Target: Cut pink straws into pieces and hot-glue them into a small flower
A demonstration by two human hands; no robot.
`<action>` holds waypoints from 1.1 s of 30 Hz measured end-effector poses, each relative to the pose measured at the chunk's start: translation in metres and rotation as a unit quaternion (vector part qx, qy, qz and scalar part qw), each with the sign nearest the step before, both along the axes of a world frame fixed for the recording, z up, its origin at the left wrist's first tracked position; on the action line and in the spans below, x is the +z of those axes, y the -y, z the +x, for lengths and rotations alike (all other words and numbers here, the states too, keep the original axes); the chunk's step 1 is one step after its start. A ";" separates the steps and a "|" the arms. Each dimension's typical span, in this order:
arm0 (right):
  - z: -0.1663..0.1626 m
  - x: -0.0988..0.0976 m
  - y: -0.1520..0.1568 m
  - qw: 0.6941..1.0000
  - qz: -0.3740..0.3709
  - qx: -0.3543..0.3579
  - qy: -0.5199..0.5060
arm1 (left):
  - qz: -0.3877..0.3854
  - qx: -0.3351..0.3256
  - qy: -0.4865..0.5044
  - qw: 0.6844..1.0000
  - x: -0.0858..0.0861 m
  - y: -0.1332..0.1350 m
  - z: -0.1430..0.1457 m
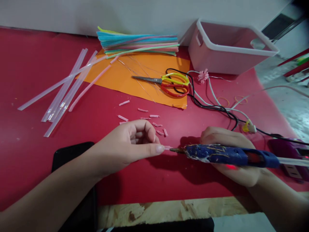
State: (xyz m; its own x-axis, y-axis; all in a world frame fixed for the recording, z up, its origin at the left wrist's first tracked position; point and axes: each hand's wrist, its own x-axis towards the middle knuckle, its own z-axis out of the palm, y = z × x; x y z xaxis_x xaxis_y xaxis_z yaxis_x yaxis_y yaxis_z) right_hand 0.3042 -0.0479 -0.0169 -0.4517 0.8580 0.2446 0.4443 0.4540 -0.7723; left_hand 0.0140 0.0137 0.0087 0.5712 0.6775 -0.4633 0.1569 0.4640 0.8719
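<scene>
My left hand (pixel 131 145) pinches a short pink pipe-cleaner piece (pixel 168 148) between thumb and forefinger, just above the red table cover (pixel 29 64). My right hand (pixel 231 154) grips a blue glue gun (pixel 229 155) lying sideways, its metal nozzle touching the end of the pink piece. A clear glue stick pokes out of the gun's back end at the right. Several more cut pink pieces (pixel 149 117) lie scattered on the cover just beyond my left hand.
Clear glue sticks (pixel 65 88) lie at the left. A bundle of coloured pipe cleaners (pixel 140 43) and scissors (pixel 169 83) rest on orange paper (pixel 125 77). A white bin (pixel 229 48) stands back right. Cables (pixel 212 103), a pink pom flower (pixel 202 76) and a black phone (pixel 72 154) are nearby.
</scene>
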 end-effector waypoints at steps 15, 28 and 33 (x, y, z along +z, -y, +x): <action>-0.003 0.002 -0.001 1.000 0.000 -0.006 0.000 | -0.013 -0.013 0.010 1.000 -0.002 -0.001 -0.001; -0.001 0.001 0.001 1.000 -0.006 -0.010 0.001 | 0.036 -0.007 -0.027 0.999 -0.004 -0.001 0.002; -0.002 0.003 0.001 1.000 -0.017 0.015 0.008 | 0.075 0.042 -0.054 0.995 -0.007 -0.003 0.002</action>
State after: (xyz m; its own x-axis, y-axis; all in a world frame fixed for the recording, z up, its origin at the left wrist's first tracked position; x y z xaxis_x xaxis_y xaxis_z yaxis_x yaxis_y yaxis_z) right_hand 0.3027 -0.0493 -0.0138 -0.4807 0.8518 0.2080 0.4430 0.4407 -0.7807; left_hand 0.0155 0.0169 0.0019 0.4612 0.7874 -0.4090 0.2199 0.3451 0.9124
